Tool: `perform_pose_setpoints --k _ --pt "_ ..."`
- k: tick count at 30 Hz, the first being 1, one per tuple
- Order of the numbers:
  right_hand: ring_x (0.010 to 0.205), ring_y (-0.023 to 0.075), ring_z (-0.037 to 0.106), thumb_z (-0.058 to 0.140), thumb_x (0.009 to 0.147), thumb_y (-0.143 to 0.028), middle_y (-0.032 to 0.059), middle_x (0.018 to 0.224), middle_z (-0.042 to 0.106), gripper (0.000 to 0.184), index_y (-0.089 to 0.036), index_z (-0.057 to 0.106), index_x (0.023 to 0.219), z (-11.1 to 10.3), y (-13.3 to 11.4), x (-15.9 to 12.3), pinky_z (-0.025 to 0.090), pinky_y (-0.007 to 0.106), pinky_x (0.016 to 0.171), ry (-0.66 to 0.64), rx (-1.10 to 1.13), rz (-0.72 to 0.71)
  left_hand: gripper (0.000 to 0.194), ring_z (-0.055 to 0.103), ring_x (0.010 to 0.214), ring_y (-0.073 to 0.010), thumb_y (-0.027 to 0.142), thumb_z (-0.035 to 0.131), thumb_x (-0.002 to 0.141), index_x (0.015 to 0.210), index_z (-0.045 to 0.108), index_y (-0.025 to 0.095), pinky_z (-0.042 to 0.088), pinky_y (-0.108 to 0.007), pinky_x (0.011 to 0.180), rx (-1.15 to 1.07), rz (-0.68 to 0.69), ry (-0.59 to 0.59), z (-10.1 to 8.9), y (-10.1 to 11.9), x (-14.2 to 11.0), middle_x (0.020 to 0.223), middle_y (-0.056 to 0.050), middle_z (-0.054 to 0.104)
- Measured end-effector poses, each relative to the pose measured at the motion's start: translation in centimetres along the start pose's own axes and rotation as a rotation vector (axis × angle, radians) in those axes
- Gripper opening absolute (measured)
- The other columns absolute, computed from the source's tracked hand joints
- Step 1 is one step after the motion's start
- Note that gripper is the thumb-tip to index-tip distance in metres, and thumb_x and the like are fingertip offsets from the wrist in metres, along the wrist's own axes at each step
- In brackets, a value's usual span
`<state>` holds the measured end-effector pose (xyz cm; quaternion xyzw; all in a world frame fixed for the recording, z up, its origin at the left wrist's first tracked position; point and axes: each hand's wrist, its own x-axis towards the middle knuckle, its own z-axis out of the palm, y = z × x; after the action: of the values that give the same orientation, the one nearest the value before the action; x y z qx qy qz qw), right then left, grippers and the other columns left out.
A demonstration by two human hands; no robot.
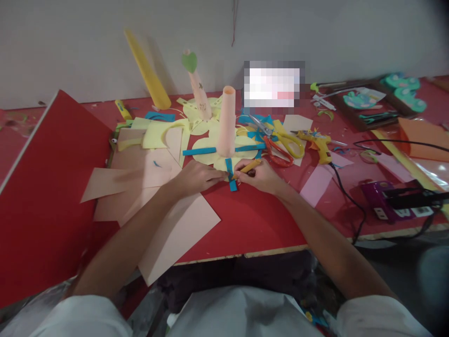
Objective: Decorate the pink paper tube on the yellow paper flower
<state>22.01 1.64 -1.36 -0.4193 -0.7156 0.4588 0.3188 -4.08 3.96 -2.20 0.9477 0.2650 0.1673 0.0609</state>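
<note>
My right hand (257,177) is closed around a yellow pencil (251,165), its tip at a short blue paper strip (229,169). My left hand (198,178) lies flat with fingers stretched out, the fingertips at the strip's left side. The strip sticks out toward me over a pale yellow flower-shaped paper base (205,143). From the middle of this base rises an upright peach paper tube (228,121), open at the top. Two more blue strips, a left one (199,151) and a right one (249,147), spread sideways from the tube's foot.
Orange-handled scissors (278,152), yellow-handled scissors (293,140) and a yellow glue gun (321,146) lie to the right. Peach paper sheets (182,229) cover the left side, beside a raised red board (42,201). Behind stands another tube (200,96) with a green heart.
</note>
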Motion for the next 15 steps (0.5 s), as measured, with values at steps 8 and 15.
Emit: perform_pose_setpoints --k 8,15 --pt "0.061 0.0126 0.056 0.062 0.088 -0.036 -0.0003 0.071 0.064 0.017 -0.020 0.065 0.083 0.03 -0.06 0.05 0.041 0.026 0.055 0.056 -0.023 -0.014 0.035 0.066 0.061 -0.0116 0.031 0.045 0.107 0.117 0.078 0.029 0.033 -0.024 0.056 -0.003 0.000 -0.005 -0.14 0.04 0.10 0.075 -0.003 0.077" --pt "0.066 0.0158 0.063 0.063 0.090 -0.042 0.0015 0.075 0.068 0.022 -0.021 0.067 0.088 0.01 0.09 -0.04 0.048 0.027 0.059 0.015 -0.003 0.006 0.035 0.066 0.061 -0.0118 0.035 0.045 0.107 0.116 0.078 0.029 0.035 -0.023 0.058 -0.002 -0.014 0.008 0.07 0.01 0.06 0.077 -0.004 0.078"
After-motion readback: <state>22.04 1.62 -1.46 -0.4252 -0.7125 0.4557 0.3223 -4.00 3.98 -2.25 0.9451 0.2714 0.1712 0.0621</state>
